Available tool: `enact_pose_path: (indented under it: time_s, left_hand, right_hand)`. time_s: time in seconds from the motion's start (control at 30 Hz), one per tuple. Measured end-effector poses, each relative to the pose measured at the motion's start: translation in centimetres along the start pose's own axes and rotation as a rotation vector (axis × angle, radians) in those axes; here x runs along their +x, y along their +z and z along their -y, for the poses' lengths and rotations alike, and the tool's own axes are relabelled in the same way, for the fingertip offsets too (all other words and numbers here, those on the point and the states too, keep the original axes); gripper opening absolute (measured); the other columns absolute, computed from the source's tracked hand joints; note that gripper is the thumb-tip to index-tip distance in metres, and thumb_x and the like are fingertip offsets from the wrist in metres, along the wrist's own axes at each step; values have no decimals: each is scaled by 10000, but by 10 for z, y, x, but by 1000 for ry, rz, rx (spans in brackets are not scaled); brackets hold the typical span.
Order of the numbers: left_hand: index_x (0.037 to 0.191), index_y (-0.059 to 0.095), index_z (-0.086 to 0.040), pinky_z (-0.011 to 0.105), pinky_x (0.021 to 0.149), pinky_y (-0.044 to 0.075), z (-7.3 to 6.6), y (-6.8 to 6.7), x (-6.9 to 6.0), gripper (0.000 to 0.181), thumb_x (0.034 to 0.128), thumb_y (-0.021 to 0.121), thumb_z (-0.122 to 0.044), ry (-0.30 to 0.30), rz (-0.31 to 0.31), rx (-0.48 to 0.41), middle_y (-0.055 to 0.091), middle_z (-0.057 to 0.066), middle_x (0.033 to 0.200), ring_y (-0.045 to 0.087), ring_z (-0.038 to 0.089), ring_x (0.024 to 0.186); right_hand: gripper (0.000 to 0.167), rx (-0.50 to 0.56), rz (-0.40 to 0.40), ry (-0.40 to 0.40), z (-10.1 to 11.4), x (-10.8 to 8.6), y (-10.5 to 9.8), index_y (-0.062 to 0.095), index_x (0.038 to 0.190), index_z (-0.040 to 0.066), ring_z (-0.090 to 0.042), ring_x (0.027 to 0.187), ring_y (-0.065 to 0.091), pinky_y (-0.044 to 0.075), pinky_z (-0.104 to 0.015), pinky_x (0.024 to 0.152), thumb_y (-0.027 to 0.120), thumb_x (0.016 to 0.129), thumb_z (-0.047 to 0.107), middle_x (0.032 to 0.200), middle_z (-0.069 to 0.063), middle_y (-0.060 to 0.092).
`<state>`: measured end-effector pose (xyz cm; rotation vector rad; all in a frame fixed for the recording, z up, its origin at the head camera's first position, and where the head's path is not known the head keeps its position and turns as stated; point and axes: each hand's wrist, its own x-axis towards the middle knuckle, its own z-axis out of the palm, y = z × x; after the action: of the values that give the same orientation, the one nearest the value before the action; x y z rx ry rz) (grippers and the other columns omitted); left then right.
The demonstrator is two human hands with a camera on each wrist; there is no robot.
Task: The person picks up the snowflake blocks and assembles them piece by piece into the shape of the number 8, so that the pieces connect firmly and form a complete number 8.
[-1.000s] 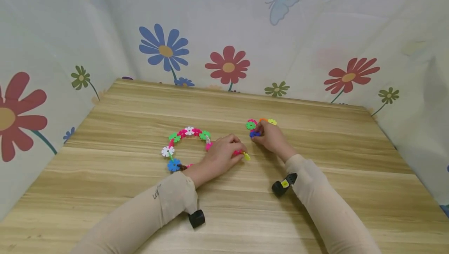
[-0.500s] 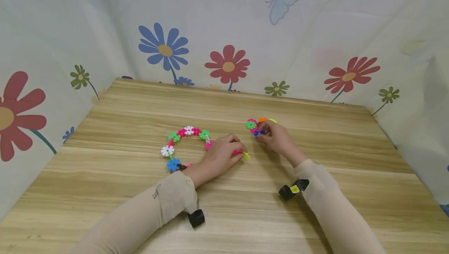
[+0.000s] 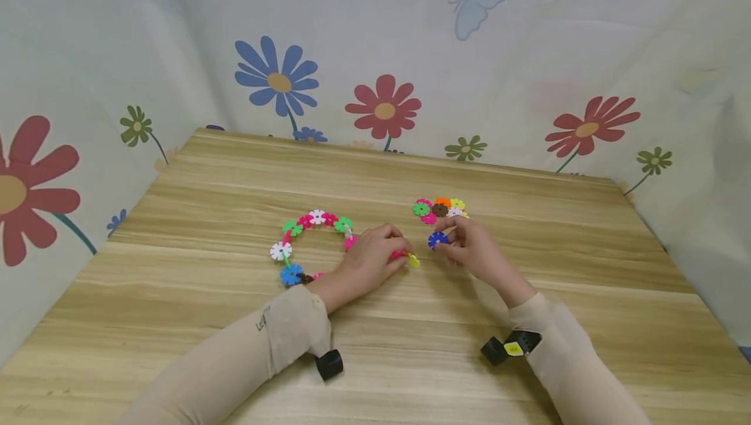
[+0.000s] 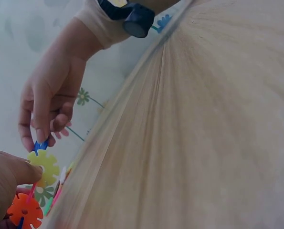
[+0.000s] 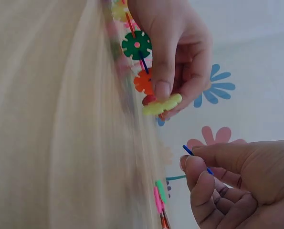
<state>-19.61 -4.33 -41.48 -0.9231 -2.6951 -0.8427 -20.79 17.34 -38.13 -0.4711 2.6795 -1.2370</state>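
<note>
A chain of interlocking snowflake discs (image 3: 281, 251) curves in a ring on the table, in white, green, pink, blue and other colours. My left hand (image 3: 372, 259) covers its right side and pinches the yellow snowflake disc (image 5: 163, 105) at the chain's end between thumb and finger. Orange (image 4: 25, 211) and green discs (image 5: 136, 45) are linked behind it. To the right, my right hand (image 3: 478, 249) pinches a loose dark blue snowflake disc (image 3: 437, 240) by its edge. A small gap separates the blue disc from the yellow one in the right wrist view.
Beyond the right hand lies a small pile of loose snowflake discs, among them a brown disc (image 3: 440, 210), a green disc (image 3: 421, 209) and an orange one. A flower-printed curtain (image 3: 328, 14) stands around the wooden table's (image 3: 205, 184) back and sides.
My right hand has drawn the dark blue disc from the pile toward me and slightly right, uncovering the brown and white discs. The left hand stays in place on the chain.
</note>
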Motion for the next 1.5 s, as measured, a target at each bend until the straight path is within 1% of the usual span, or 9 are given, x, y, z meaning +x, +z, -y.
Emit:
enact_pose_path:
  time_s: [0.1, 0.23, 0.4, 0.67, 0.9, 1.03, 1.17, 1.33, 1.5]
  left_hand:
    - [1009, 732, -152, 366, 878, 462, 0, 0, 1, 135, 905, 668, -210, 0, -3, -3, 649, 47, 1065, 611, 215, 992]
    - [1011, 731, -155, 365, 882, 460, 0, 0, 1, 135, 905, 668, -211, 3, -6, -1, 648, 42, 1057, 611, 209, 986]
    - [1013, 732, -158, 356, 859, 461, 1, 1, 1, 138, 903, 671, -216, 3, -9, -1, 647, 34, 1047, 612, 199, 971]
    - [1020, 728, -168, 337, 839, 465, 1, 2, 0, 145, 900, 675, -231, 6, -10, 17, 647, 27, 1053, 611, 185, 958]
    - [1016, 726, -164, 362, 881, 483, 0, 1, -1, 143, 898, 675, -227, 19, -6, 15, 651, 39, 1058, 620, 198, 967]
    - [1007, 728, -154, 372, 883, 481, 0, 1, -1, 142, 890, 682, -219, 37, -21, 2, 652, 50, 1055, 621, 209, 966]
    - [1010, 729, -135, 371, 873, 488, 0, 2, -2, 144, 890, 684, -198, 39, -31, -23, 647, 62, 1051, 622, 221, 964]
    - [992, 731, -115, 355, 847, 507, -1, 3, -2, 131, 880, 692, -171, 26, -48, -41, 641, 68, 1030, 628, 234, 950]
    - [964, 737, -109, 342, 824, 511, -1, 4, -3, 119, 863, 709, -166, 4, -56, -23, 642, 69, 1010, 630, 231, 926]
  right_hand:
    - [264, 48, 21, -3, 0, -8, 3, 531, 1111, -53, -185, 570, 582, 481, -260, 488, 650, 897, 47, 817, -206, 638]
    - [239, 113, 36, 23, -1, -16, 8, 516, 1082, -56, -156, 568, 604, 505, -268, 496, 642, 899, 33, 837, -225, 657]
    - [216, 178, 44, 40, -2, -23, 15, 501, 1060, -72, -134, 552, 615, 506, -254, 483, 622, 911, 27, 810, -222, 663]
    - [215, 275, 38, 94, -5, -27, 26, 492, 1045, -90, -116, 569, 650, 538, -272, 501, 611, 920, 36, 777, -197, 687]
    - [233, 386, 44, 107, -6, -27, 33, 468, 1063, -124, -89, 608, 669, 549, -251, 537, 581, 941, 40, 805, -213, 703]
    - [222, 473, 11, 134, -7, -27, 39, 460, 1075, -132, -84, 630, 679, 559, -232, 580, 552, 955, 31, 823, -187, 709]
    - [193, 561, -58, 151, -6, -26, 46, 463, 1066, -137, -93, 630, 687, 575, -246, 616, 537, 954, 2, 822, -151, 717]
    - [146, 551, -176, 145, 2, -26, 56, 489, 1013, -127, -87, 578, 676, 578, -266, 590, 556, 935, -22, 769, -155, 711]
    - [124, 547, -226, 161, 4, -23, 64, 487, 1003, -111, -79, 544, 664, 575, -265, 572, 555, 930, -38, 765, -191, 703]
